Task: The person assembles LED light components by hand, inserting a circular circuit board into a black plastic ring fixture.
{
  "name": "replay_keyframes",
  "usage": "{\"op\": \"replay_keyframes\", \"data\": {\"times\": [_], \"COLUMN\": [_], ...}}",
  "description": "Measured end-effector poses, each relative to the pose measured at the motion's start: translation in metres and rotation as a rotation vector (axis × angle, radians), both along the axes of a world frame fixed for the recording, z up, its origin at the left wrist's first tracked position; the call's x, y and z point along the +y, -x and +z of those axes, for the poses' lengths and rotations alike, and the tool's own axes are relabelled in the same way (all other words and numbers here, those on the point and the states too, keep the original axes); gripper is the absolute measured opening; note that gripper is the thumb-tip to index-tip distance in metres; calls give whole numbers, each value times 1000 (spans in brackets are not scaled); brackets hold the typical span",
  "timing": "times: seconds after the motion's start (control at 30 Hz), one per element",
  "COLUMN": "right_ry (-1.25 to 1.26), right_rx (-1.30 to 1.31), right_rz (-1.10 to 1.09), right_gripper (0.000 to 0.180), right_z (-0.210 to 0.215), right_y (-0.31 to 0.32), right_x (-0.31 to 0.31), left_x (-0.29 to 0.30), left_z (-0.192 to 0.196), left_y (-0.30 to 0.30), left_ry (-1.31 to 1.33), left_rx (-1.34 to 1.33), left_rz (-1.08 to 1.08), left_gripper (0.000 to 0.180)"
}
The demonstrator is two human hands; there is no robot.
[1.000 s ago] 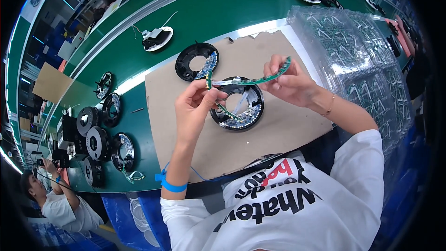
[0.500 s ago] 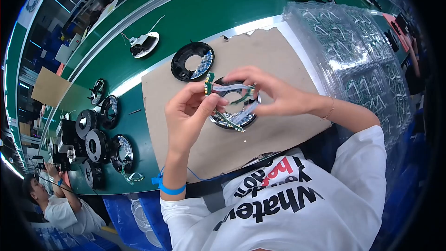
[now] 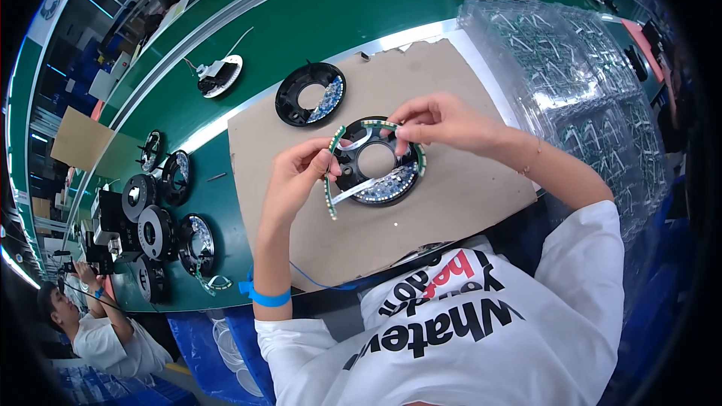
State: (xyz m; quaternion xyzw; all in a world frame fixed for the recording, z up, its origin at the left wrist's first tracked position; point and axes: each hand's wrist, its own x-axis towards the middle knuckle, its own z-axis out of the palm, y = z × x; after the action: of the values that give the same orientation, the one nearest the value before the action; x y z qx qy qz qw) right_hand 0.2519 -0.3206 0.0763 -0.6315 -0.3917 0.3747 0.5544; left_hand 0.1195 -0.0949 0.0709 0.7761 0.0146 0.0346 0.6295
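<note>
A black ring-shaped housing (image 3: 347, 178) with small blue-and-white parts along its near side lies on the cardboard in front of me. Over its left rim, my left hand (image 3: 295, 180) pinches a curved green LED board (image 3: 329, 194) between thumb and fingers. My right hand (image 3: 440, 126) is closed on a second curved LED board (image 3: 376, 125) at the ring's far right edge. From there, more of the green board curves down the ring's right side. White flat cables (image 3: 352, 189) join the boards across the ring. My fingertips hide the gripped spots.
Another black ring housing (image 3: 282, 105) lies farther back on the cardboard sheet (image 3: 466, 105). Clear trays (image 3: 560, 53) of green boards are stacked at right. Several black housings (image 3: 197, 244) stand at left. White round units (image 3: 223, 79) sit along the green bench; other people work nearby.
My hands have moved apart, spreading the bunched LED boards out over the ring's left and right sides. White round units at the back have shifted left.
</note>
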Motion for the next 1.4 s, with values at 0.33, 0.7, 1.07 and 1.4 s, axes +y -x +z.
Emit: {"op": "replay_keyframes", "data": {"times": [0.33,0.7,1.07,1.4], "right_ry": [226,163,-13,-96], "right_rx": [-81,-267,-659,-945], "right_rz": [-79,93,162,284], "right_gripper": [17,11,14,44], "right_z": [-11,-50,-48,-47], "right_y": [-50,-66,-58,-56], "right_x": [40,53,45,21], "left_x": [16,12,8,11], "left_z": [-21,-48,-49,-41], "left_y": [-29,-38,-29,-8], "left_ry": [-119,-288,-511,-782], "left_rx": [121,69,-207,-195], "left_rz": [182,260,122,-79], "left_gripper": [22,17,24,48]}}
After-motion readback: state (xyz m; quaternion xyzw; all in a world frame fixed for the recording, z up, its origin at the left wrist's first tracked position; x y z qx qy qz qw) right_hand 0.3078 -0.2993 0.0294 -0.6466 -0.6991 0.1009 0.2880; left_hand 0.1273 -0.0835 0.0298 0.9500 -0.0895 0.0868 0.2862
